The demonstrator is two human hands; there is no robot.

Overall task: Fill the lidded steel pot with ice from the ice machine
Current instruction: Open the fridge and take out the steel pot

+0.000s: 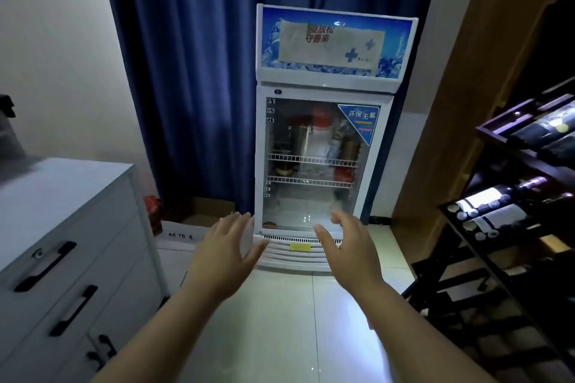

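Your left hand (228,247) and right hand (343,247) reach out spread and empty; beyond their fingertips, behind the cooler (323,146) glass, stands what looks like the steel pot (300,141) — probably cold, slick, rigid; grasp both sides.

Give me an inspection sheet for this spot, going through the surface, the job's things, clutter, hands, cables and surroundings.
Surface: pale tiled floor, glossy, with glare patches.
Job's things: no lidded steel pot or ice machine clearly seen; a glass-door fridge stands ahead, door closed, cans and bottles on its wire shelves.
Clutter: cardboard box and a red item on the floor left of the fridge.
Hands: left hand and right hand both raised, fingers open, holding nothing.
Cables: nothing seen.
Surroundings: blue curtain behind, grey drawer cabinet on the left, wine rack with bottles on the right.
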